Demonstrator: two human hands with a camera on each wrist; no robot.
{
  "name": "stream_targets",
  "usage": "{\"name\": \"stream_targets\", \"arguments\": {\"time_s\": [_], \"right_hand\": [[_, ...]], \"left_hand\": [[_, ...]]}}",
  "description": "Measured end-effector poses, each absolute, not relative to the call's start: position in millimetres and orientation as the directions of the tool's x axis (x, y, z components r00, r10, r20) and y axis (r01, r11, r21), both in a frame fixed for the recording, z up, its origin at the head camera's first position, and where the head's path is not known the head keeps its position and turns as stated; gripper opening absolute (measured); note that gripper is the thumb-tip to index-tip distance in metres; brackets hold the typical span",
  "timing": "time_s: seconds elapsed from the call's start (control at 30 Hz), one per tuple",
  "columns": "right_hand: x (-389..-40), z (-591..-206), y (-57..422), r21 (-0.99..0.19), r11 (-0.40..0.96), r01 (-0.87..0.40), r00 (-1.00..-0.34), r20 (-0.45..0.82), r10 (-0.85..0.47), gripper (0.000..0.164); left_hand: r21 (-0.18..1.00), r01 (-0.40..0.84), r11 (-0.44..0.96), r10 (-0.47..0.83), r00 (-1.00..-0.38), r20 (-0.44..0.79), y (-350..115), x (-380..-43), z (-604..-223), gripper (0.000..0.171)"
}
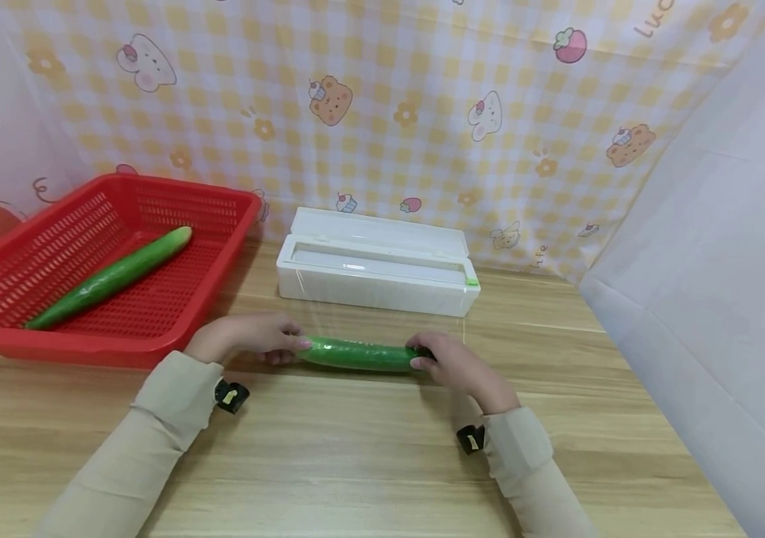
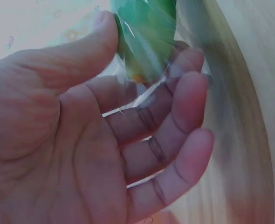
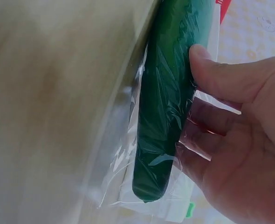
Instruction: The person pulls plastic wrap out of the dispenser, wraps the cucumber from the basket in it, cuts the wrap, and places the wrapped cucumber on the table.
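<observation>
A green cucumber (image 1: 358,356) lies crosswise in front of me, with clear cling film around it. My left hand (image 1: 258,336) holds its left end between thumb and fingers; in the left wrist view, film covers that cucumber end (image 2: 147,39). At the other end, my right hand (image 1: 456,364) grips the cucumber, thumb on one side and fingers on the other. The right wrist view shows wrinkled cling film (image 3: 119,175) sticking out past the dark tip. Behind the cucumber stands a white cling film box (image 1: 376,290) with its lid up, and film stretches from it towards the cucumber.
To the left, a red plastic basket (image 1: 221,278) holds another cucumber (image 1: 113,280). A green tab (image 1: 472,282) sits at the box's right end. The wooden table (image 1: 355,456) runs back to a yellow checked curtain (image 1: 396,97); a white sheet hangs on the right.
</observation>
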State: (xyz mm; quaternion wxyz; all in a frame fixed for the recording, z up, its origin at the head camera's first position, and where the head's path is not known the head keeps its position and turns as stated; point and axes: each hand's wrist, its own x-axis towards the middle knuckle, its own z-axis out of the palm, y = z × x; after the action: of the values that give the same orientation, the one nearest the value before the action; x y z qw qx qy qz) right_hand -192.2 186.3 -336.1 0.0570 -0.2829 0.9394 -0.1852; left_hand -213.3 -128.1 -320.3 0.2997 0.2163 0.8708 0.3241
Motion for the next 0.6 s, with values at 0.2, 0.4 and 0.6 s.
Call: {"name": "stream_targets", "arguments": {"time_s": [0.2, 0.4, 0.6], "right_hand": [[-197.1, -335.7, 182.2, -0.392, 0.787, -0.476, -0.838, -0.069, -0.541, 0.024], [-194.7, -336.0, 179.0, -0.427, 0.811, -0.399, -0.860, -0.133, -0.493, 0.033], [-193.1, -338.4, 176.5, -0.407, 0.822, -0.398, -0.877, -0.093, -0.471, 0.038]], "left_hand": [[0.683, 0.148, 0.715, 0.537, -0.742, -0.402, -127.7, -214.6, -324.2, 0.028], [0.677, 0.142, 0.722, 0.533, -0.738, -0.414, -127.4, -214.9, -326.9, 0.028], [0.652, 0.163, 0.740, 0.528, -0.741, -0.414, -127.6, -215.5, -325.2, 0.029]]}}
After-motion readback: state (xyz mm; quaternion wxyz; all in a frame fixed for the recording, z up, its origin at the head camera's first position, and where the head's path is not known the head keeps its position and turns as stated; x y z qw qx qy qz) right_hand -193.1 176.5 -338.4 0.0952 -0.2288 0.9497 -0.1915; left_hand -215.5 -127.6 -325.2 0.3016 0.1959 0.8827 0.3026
